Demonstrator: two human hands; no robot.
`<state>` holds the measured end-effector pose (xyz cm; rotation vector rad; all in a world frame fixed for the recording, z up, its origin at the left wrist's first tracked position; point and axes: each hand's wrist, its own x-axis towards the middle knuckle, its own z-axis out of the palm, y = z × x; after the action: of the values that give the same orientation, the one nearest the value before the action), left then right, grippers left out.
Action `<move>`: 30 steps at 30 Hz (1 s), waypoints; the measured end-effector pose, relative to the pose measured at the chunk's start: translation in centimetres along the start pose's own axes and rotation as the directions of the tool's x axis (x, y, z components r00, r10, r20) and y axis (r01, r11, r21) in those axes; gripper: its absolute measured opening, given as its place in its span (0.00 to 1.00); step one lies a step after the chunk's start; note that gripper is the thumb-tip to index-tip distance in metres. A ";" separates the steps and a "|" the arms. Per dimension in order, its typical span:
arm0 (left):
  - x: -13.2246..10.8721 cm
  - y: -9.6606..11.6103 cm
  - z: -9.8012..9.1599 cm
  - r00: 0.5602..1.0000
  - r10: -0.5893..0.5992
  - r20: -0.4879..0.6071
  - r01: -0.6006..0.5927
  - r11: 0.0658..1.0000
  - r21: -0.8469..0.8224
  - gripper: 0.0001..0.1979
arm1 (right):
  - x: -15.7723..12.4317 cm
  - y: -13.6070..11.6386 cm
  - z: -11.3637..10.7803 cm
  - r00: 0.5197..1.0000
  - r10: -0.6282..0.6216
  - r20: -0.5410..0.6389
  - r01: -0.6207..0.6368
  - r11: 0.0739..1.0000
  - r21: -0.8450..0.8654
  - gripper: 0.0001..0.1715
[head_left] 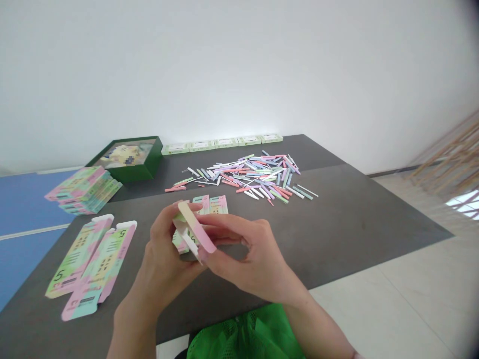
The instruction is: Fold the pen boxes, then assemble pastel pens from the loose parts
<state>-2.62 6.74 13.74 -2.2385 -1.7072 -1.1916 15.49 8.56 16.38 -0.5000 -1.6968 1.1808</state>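
Holds a small pastel carton (197, 228) over the dark table (344, 219), with both hands clamped on it.
Grips it, tilted and open at one end, from nine o'clock with the left hand (162, 252) and from three o'clock with thumb and fingers of the right hand (249, 247). Has around this carton: printed cartons (218, 205), partly hidden, at one o'clock; two flattened cartons (107, 264), overlapping, between eight and nine; a carton stack (80, 187) toward ten; a green box (144, 168) toward eleven; a row of small boxes (225, 143) past twelve; scattered coloured sticks (258, 174) toward two.
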 end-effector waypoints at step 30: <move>1.6 2.4 -0.2 0.992 0.123 0.017 -0.124 0.963 0.239 0.27 | 0.7 0.4 3.2 0.848 -0.435 -0.303 0.054 0.640 -0.766 0.16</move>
<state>-0.56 7.01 15.77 -2.1640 -1.5892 -0.9028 12.32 7.73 16.16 -0.9181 -1.6786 0.0654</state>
